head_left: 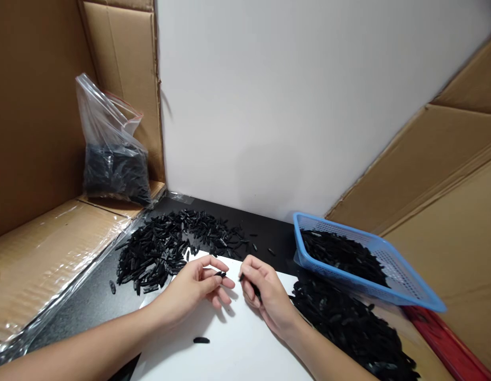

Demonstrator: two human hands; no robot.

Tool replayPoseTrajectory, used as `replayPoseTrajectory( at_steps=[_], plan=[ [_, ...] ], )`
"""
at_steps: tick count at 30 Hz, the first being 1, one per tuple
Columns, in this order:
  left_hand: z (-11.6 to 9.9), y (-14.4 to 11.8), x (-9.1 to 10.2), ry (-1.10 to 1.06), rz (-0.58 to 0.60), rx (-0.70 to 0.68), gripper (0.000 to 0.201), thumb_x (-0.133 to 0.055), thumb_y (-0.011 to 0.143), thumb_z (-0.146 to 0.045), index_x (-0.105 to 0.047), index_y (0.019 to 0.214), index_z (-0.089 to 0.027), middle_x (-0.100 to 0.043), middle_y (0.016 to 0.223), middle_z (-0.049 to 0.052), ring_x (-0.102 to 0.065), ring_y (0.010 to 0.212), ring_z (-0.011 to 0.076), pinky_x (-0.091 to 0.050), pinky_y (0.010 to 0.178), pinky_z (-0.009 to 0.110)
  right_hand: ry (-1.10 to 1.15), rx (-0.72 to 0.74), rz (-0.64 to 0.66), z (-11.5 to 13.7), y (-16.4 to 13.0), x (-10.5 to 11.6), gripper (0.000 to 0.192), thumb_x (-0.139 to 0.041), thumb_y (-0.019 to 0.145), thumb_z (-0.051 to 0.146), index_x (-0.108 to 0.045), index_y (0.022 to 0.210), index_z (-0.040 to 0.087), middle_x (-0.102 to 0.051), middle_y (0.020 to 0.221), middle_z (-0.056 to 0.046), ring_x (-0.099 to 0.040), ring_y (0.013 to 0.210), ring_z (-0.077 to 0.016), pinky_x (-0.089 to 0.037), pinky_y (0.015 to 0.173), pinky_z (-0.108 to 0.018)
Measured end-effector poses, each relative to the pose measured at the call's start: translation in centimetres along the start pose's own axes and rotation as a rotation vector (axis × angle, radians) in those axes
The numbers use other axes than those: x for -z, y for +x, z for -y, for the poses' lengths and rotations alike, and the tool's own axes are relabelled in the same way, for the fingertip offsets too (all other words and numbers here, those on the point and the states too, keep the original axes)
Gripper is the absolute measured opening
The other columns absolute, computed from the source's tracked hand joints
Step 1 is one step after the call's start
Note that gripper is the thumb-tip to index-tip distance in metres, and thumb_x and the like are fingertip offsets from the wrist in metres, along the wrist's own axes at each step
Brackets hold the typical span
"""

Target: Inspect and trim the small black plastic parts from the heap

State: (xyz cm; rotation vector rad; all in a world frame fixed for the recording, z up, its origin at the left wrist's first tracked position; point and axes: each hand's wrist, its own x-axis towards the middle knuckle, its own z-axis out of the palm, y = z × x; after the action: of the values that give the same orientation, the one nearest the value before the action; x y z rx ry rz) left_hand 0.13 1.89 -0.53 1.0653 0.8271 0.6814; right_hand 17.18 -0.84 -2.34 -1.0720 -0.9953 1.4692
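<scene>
My left hand point(206, 280) has its fingers loosely curled, with a small black elongated piece point(220, 274) held between thumb and fingers. Just to its right, my right hand point(265, 293) is closed around more dark pieces point(256, 291); one dark tip pokes out by the thumb. What these pieces are exactly cannot be made out. Both hands are over a white sheet point(229, 354), a small gap between them. A single black piece point(201, 340) lies on the sheet, nearer to me than my left hand.
Beyond my left hand spreads a pile of black pieces point(158, 254). A larger heap point(348, 323) lies at right, below a blue plastic basket point(412, 293) holding more. A clear bag point(116, 169) of dark pieces stands at back left. Cardboard point(460, 201) and a white wall point(269, 106) enclose the table.
</scene>
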Motion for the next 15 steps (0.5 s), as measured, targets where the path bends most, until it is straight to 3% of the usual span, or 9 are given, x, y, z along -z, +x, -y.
replayPoseTrajectory(
  at_steps=[4,7,9,12,15],
  plan=[
    [-0.01,-0.22,-0.1,-0.03,0.016,0.002,0.033,-0.072,0.075,-0.033,-0.052,0.096,-0.017,-0.074,0.083,0.008,-0.069,0.062,0.0175,-0.047,0.057,0.028,0.119,0.007,0.019,0.29,-0.17,-0.27,0.037,-0.058,0.081,0.051,-0.048,0.064,0.02,-0.054,0.049,0.005,-0.023,0.036,-0.0054,-0.015,0.039,-0.021],
    [-0.04,-0.38,-0.19,-0.02,0.053,0.001,0.037,-0.071,0.075,-0.033,-0.051,0.101,-0.017,-0.073,0.084,0.007,-0.07,0.065,0.0191,-0.046,0.055,0.028,-0.005,0.026,-0.001,0.13,-0.14,-0.4,0.033,-0.067,0.077,0.051,-0.059,0.075,0.019,-0.051,0.048,0.006,-0.024,0.038,-0.0058,-0.015,0.039,-0.02],
    [0.01,-0.4,-0.19,0.015,0.072,-0.005,0.039,-0.071,0.076,-0.035,-0.05,0.103,-0.017,-0.072,0.078,0.006,-0.07,0.062,0.019,-0.046,0.053,0.027,-0.129,0.053,-0.013,0.09,-0.13,-0.49,0.031,-0.073,0.072,0.047,-0.066,0.081,0.018,-0.055,0.052,0.005,-0.034,0.042,-0.0081,-0.024,0.041,-0.021],
    [0.18,-0.33,-0.07,0.056,0.078,-0.016,0.042,-0.071,0.076,-0.038,-0.048,0.104,-0.017,-0.071,0.066,0.004,-0.068,0.057,0.0192,-0.044,0.051,0.026,-0.267,0.113,-0.037,0.31,-0.18,-0.59,0.024,-0.075,0.069,0.041,-0.07,0.071,0.018,-0.061,0.058,0.0,-0.049,0.055,-0.0139,-0.039,0.054,-0.026],
    [0.37,-0.24,0.13,0.066,0.08,-0.026,0.041,-0.071,0.076,-0.04,-0.048,0.102,-0.018,-0.073,0.064,0.004,-0.067,0.055,0.0185,-0.045,0.052,0.027,-0.301,0.138,-0.06,0.51,-0.25,-0.53,0.019,-0.074,0.071,0.037,-0.072,0.069,0.019,-0.064,0.061,-0.001,-0.053,0.06,-0.0169,-0.043,0.06,-0.029]
  ],
)
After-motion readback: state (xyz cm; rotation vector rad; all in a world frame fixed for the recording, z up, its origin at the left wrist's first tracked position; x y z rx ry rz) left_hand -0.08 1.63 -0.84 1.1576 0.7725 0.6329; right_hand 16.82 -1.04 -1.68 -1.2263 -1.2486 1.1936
